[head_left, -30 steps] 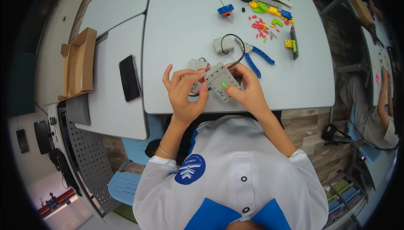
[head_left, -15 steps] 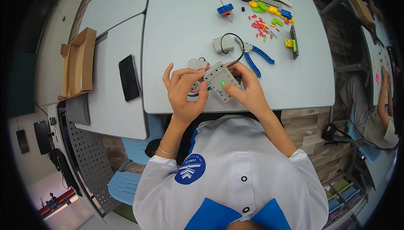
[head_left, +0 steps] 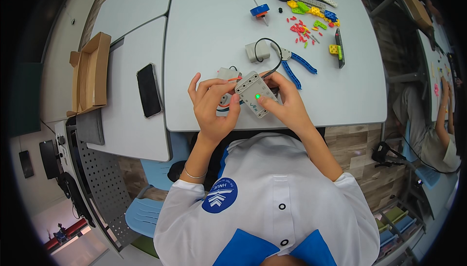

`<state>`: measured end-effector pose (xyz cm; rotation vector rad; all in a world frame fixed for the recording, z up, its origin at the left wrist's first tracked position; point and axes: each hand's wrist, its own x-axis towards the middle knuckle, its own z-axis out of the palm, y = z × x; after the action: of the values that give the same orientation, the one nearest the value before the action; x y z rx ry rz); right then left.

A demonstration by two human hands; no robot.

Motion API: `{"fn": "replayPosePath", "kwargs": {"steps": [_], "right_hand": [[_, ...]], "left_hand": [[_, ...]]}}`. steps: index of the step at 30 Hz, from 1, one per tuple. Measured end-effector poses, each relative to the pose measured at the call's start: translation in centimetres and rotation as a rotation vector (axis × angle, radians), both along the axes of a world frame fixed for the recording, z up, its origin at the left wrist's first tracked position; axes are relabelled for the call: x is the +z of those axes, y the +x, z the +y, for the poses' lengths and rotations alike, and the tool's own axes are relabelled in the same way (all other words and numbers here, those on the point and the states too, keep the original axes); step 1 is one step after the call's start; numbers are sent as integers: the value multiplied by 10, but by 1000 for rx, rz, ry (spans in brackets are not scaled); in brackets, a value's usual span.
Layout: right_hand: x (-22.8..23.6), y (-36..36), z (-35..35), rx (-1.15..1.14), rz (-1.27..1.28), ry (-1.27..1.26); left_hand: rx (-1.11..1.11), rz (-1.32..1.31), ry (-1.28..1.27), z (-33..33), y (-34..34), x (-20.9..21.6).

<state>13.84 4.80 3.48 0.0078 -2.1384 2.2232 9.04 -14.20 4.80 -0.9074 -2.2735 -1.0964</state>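
Grey controller brick [head_left: 255, 94] at near table edge, green light on. Left hand [head_left: 212, 108] pinches its left end, right hand [head_left: 288, 108] clasps it, thumb pressing. Cable plugged; loose pieces [head_left: 311, 20] far right unused.

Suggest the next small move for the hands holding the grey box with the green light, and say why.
Probably a steadying grip: left hand and right hand hold the grey rectangular plastic control box above the white table edge, its black cable trailing, so the plug can seat.

Both hands, left hand [head_left: 213, 106] and right hand [head_left: 287, 104], hold a grey control box [head_left: 254, 94] with a lit green light. Blue pliers [head_left: 295, 64] lie just beyond on the table [head_left: 204, 32].
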Motion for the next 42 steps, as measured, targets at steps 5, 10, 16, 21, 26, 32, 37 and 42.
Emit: {"fn": "replayPosePath", "kwargs": {"steps": [5,10,16,21,26,32,37,42], "right_hand": [[-1,0,0,-6,7,-9],[0,0,-1,-15,-1,-3],[-2,0,0,-3,-2,11],[1,0,0,2,-11,5],[1,0,0,8,-14,4],[2,0,0,2,-12,-1],[1,0,0,4,-9,8],[1,0,0,11,-10,22]], "left_hand": [[-5,-5,3,0,1,0],[-5,-2,0,0,1,0],[-3,-13,-12,-1,0,0],[-1,-17,-8,0,0,0],[-3,-17,-12,-1,0,-1],[-3,-9,0,0,0,-1],[1,-13,5,0,0,-3],[13,-25,29,1,-1,-4]]}}
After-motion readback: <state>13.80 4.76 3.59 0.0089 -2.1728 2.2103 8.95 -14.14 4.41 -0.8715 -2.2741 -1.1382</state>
